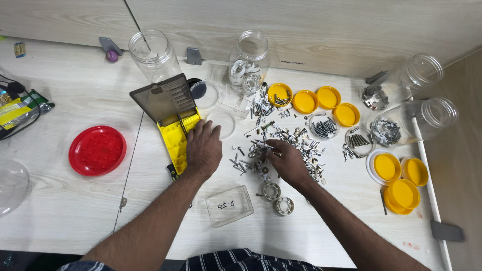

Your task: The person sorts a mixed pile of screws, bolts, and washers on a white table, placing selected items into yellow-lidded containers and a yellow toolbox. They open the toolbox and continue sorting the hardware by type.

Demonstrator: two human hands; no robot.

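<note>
- 2 hands work here: the left hand (203, 149) lies flat, fingers spread, on the yellow box (175, 138), keeping it steady.
- the right hand (287, 159) pinches a small part in the screw pile (281, 140), fingers together.

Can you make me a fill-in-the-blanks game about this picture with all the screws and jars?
1. The left hand rests on a plastic organiser box whose base is coloured ____.
2. The right hand reaches into a loose pile of metal ____.
3. The round plastic lid lying alone to the left is coloured ____.
4. The two clear plastic jars at the right lie on their ____.

Missing words: yellow; screws; red; sides
</note>
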